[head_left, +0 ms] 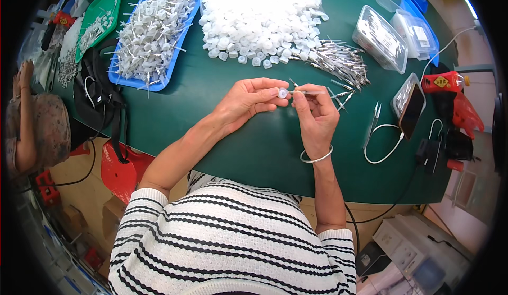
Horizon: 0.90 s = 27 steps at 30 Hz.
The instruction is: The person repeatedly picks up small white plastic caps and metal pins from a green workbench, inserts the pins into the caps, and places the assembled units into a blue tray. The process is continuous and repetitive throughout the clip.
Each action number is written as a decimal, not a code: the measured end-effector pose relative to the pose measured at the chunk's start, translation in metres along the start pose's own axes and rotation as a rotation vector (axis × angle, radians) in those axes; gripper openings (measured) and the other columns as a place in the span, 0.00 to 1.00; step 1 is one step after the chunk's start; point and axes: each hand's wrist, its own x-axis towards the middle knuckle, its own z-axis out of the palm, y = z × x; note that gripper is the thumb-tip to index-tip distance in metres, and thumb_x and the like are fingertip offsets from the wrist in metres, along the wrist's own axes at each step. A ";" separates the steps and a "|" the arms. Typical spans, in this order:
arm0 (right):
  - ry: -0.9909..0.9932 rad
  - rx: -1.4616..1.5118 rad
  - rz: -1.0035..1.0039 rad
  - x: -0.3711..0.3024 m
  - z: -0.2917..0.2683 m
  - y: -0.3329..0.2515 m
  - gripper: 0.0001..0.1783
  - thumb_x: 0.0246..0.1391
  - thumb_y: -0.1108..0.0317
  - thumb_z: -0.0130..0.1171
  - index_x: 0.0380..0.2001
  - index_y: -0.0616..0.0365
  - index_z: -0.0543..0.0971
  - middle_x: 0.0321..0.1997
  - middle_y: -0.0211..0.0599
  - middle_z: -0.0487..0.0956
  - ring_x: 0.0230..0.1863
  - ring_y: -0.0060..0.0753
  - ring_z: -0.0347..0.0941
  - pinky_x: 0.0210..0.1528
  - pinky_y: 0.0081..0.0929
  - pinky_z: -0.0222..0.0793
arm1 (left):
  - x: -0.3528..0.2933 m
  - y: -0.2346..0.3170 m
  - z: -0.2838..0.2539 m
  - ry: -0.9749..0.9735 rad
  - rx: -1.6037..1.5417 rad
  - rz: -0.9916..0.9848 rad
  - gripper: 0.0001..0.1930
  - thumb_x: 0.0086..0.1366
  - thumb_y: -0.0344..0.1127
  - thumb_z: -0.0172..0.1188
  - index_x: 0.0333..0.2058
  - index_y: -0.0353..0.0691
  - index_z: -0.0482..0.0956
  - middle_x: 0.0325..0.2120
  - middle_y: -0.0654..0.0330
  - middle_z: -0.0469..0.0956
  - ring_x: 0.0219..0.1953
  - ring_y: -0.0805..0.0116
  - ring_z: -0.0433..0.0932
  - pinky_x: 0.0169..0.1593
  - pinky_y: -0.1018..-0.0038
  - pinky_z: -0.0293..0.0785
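Striped black-and-white sleeves at the bottom of the frame, bare forearms reaching up over green table. Left hand pinching small white cap at frame centre; right hand close against it, fingers clamped on thin metal pin meeting the cap. White caps heap top centre, loose pins right of it, blue tray of assembled pieces upper left

Your single head-worn fisheye camera looks steeply down from close above your own hands onto the green table, its far edge toward the picture's top and straight edges bending at the rim.
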 end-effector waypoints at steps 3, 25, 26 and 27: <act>-0.002 -0.016 0.001 0.000 0.000 -0.001 0.05 0.52 0.75 0.60 0.32 0.65 0.77 0.30 0.34 0.78 0.30 0.22 0.76 0.34 0.18 0.72 | 0.001 0.000 0.000 0.000 0.005 -0.003 0.16 0.63 0.32 0.57 0.47 0.31 0.74 0.38 0.55 0.79 0.40 0.71 0.80 0.40 0.84 0.78; -0.019 -0.077 -0.052 0.000 -0.002 -0.005 0.05 0.51 0.76 0.59 0.32 0.65 0.77 0.30 0.36 0.78 0.29 0.25 0.76 0.33 0.19 0.72 | 0.000 -0.001 0.001 0.007 0.031 -0.004 0.16 0.64 0.32 0.57 0.48 0.30 0.74 0.37 0.55 0.79 0.38 0.72 0.80 0.40 0.84 0.78; -0.019 -0.090 -0.065 0.000 -0.002 -0.005 0.05 0.50 0.76 0.59 0.32 0.65 0.77 0.30 0.36 0.78 0.29 0.25 0.76 0.32 0.19 0.72 | 0.000 -0.001 0.002 0.010 0.038 -0.005 0.16 0.64 0.32 0.57 0.48 0.30 0.74 0.37 0.56 0.79 0.38 0.72 0.80 0.40 0.84 0.78; -0.020 -0.102 -0.079 0.000 -0.002 -0.006 0.05 0.50 0.76 0.59 0.31 0.65 0.77 0.30 0.37 0.78 0.29 0.25 0.76 0.32 0.20 0.71 | 0.000 0.000 0.002 0.014 0.045 -0.005 0.16 0.64 0.32 0.57 0.48 0.30 0.74 0.37 0.56 0.79 0.38 0.73 0.80 0.40 0.84 0.78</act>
